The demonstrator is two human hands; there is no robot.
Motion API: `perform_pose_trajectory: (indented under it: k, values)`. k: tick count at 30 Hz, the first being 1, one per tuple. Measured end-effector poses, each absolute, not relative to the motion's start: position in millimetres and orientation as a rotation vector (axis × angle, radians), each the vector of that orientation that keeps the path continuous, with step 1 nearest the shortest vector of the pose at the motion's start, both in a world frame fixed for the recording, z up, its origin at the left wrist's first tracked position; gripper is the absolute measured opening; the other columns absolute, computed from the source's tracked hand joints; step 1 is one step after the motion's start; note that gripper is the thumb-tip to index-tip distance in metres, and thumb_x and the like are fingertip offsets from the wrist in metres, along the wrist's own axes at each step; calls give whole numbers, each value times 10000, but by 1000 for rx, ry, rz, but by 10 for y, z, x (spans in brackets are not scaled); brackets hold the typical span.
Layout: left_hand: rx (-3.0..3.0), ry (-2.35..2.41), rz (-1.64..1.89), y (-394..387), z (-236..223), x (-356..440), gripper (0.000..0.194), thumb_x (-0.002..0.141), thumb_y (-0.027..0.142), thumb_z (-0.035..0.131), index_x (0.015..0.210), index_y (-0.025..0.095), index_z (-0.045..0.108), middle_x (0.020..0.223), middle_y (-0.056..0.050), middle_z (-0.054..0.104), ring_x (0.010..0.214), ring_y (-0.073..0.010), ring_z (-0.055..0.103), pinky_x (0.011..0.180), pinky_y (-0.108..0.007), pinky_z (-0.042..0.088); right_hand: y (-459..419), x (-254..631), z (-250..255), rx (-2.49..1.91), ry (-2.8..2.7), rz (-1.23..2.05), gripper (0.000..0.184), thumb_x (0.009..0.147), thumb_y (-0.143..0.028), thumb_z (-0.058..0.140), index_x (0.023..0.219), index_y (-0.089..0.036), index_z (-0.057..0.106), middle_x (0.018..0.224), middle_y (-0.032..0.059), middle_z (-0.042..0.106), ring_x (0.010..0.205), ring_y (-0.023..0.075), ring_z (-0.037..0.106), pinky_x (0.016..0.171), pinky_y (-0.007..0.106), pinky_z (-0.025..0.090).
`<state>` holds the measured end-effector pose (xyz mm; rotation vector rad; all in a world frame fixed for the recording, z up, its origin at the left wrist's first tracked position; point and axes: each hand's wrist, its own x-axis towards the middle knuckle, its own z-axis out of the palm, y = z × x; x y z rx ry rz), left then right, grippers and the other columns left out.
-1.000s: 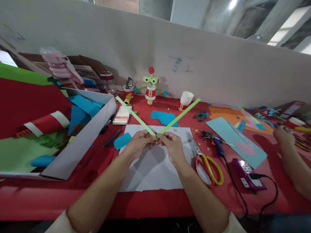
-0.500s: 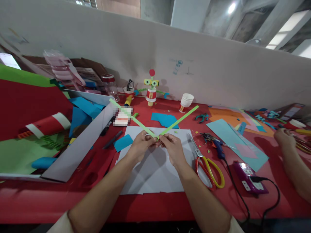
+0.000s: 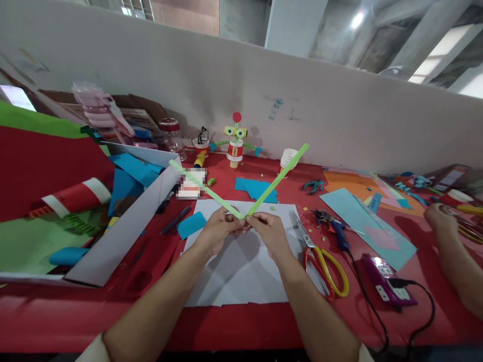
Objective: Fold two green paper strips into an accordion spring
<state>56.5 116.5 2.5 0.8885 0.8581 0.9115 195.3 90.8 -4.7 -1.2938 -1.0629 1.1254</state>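
Left hand (image 3: 215,234) and right hand (image 3: 269,236) are positioned side by side over the far part of a plain white paper sheet (image 3: 241,286); the forearms run to the lower edge, where the pale sleeves are cut off. Each hand pinches the lower end of a flat light-green paper strip between thumb and fingers: the left arm of the strip (image 3: 222,202) rises toward the left, the right arm of the strip (image 3: 269,189) toward the right, forming a V. The fingertips cover the junction, so whether this is one folded strip or two pieces cannot be determined. To the right of the hands lie metal scissors with one red and one yellow handle (image 3: 310,245), a purple power box with white sockets (image 3: 380,271) and a blue glue gun (image 3: 339,237). To the left is a blue paper piece (image 3: 191,224), then a white-walled cardboard box (image 3: 126,234), cut off by the frame edge. At the right edge, a co-worker's hand (image 3: 439,218) is partly visible; its grip cannot be made out. Beyond the sheet, the left arm crosses a pixelated, unreadable card (image 3: 183,192), and the right arm partly masks a stack of paper cups (image 3: 289,155). Farther back stands a red-and-white paper-cup figure with yellow tube eyes (image 3: 235,150). Writing on the pale wall (image 3: 339,110) is illegible.
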Motion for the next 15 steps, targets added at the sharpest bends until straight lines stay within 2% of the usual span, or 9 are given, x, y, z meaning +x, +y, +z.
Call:
perform_pose_trajectory:
  k: [3,6,10,13,15]
  values:
    - [900,862,945,1153,9,571,413,523,205,817,779,166,496,574,7,649,518,-142,620,523,-248,480,891,1940,14,-1314,-1052,1169,152,654,-317,675,588,-180,672,554,-21,612,570,124,509,599,259,380]
    - [858,846,974,1143,-6,591,400,551,175,800,803,176,489,589,11,653,546,-146,633,555,-258,499,886,1949,44,-1314,-1026,1172,145,647,-316,677,596,-180,678,563,-18,623,573,121,510,596,256,377]
    - [773,855,871,1168,-16,604,324,605,180,782,847,158,568,656,-24,680,643,-162,668,647,-271,523,902,1999,29,-1318,-1010,1132,132,637,-297,681,596,-172,676,567,-18,621,573,121,509,590,258,380]
    - [753,895,769,1206,-29,586,205,677,269,746,771,125,635,689,-68,689,664,-152,665,650,-242,518,908,2023,31,-1333,-1032,1104,119,633,-284,679,600,-169,674,566,-25,610,568,116,495,583,256,372]
    - [738,912,768,1224,-34,571,170,687,268,740,731,125,657,650,-53,673,652,-140,657,635,-221,511,904,2024,53,-1355,-1030,1098,123,627,-283,680,581,-170,662,541,-35,588,552,108,476,571,250,359]
